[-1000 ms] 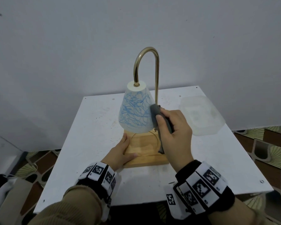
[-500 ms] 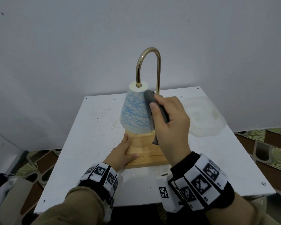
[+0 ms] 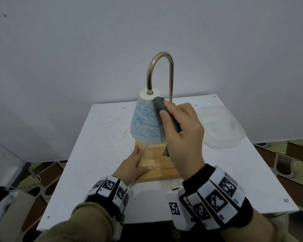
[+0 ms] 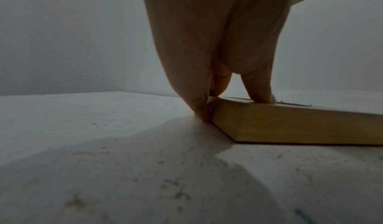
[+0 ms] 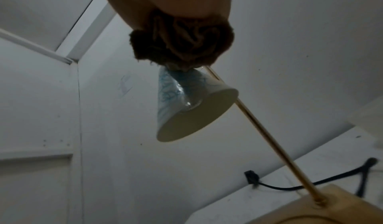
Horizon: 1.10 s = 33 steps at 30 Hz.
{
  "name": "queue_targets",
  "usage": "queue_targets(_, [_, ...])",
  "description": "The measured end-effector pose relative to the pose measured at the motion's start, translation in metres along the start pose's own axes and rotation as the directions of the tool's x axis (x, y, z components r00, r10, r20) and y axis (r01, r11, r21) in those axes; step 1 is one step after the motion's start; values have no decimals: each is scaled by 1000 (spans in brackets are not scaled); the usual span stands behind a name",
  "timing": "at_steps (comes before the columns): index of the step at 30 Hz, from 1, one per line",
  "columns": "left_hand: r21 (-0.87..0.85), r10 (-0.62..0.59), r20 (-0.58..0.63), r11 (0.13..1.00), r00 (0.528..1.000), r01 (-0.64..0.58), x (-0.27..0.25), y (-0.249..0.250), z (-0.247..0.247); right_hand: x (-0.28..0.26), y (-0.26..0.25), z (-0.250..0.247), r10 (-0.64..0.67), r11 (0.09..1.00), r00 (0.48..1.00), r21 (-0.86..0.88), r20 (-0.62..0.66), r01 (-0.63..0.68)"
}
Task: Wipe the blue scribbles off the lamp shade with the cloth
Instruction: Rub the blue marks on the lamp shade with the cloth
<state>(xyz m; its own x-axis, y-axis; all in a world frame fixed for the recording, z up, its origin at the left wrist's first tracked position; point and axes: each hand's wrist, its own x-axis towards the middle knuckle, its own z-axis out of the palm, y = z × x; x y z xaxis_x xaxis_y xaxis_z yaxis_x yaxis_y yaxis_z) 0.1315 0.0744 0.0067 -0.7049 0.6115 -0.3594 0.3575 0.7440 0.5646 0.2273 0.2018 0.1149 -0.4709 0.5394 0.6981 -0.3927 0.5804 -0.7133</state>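
Right hand (image 3: 180,130): gripping the bunched grey cloth (image 3: 159,104), pressing it against the upper right of the lamp shade (image 3: 145,123).
Left hand (image 3: 132,166): lying flat with straight fingers, bracing the wooden base (image 3: 157,165) on the table (image 3: 87,147).
Blue scribbles (image 3: 143,121): covering most of the shade's front, so wiping is barely begun.
Technique: likely working in firm overlapping strokes downward while the base is being held, since the shade is hanging from the brass neck (image 3: 160,70) and may swing.
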Motion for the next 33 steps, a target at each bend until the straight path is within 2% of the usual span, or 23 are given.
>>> queue_targets(3, [5, 6, -2, 1000, 1000, -6, 0, 0, 0, -9, 10, -6, -34, 998, 999, -53, -5, 34])
queue_targets(7, [-13, -2, -2, 1000, 1000, 2, -1, 0, 1, 1, 18, -9, 98, 993, 995, -69, -2, -97])
queue_targets(9, [-20, -1, 1, 1000, 1000, 1, -1, 0, 1, 11, 13, -6, 112, 992, 994, -55, -19, -113])
queue_targets(14, [26, -2, -4, 1000, 1000, 2, 1, 1, 1, 16, -8, 6, -21, 999, 1000, -25, -19, 21])
queue_targets(18, [15, 5, -6, 1000, 1000, -5, -1, 1, 1, -2, -2, 1, -124, 988, 992, -91, 4, 123])
queue_targets(24, [-21, 4, 1, 1000, 1000, -4, 1, -3, 2, 8, 13, -5, 49, 994, 998, -98, -35, -52])
queue_targets(26, [-29, 7, 1, 1000, 1000, -7, 1, -3, 2, 15, 8, -1, 56, 996, 997, -67, -52, -59])
queue_targets(33, [-24, 7, -4, 1000, 1000, -7, 1, -3, 2, -3, -1, 5, -157, 983, 988, -98, 3, 157])
